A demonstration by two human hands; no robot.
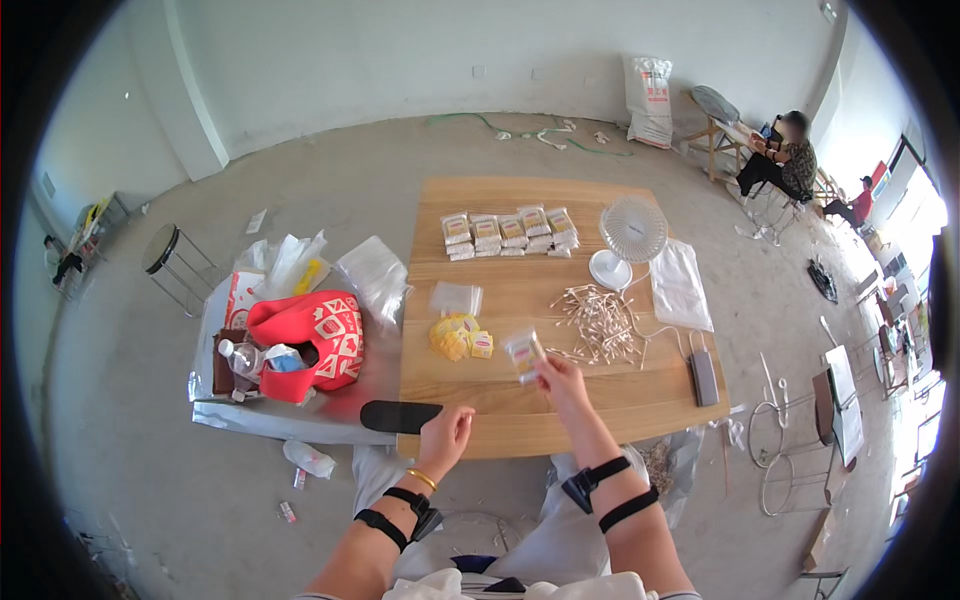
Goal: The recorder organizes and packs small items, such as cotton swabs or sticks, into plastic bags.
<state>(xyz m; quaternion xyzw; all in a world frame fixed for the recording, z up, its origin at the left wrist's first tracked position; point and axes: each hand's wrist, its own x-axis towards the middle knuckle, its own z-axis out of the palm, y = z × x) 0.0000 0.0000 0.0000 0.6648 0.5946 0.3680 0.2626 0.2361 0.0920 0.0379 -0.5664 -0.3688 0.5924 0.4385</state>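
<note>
Nearest the camera, left hand [445, 432] loosely curled and empty on the wooden table's [470, 410] front edge, beside a flat black object [400, 416]. Right hand [560, 380] pinching a small clear packet [524, 352] just above the tabletop. Beyond it, yellow packets [458, 337] and a scatter of cotton swabs [600, 320]. Farther back, a white desk fan [630, 238] and a row of filled packets [510, 232] at the far edge.
</note>
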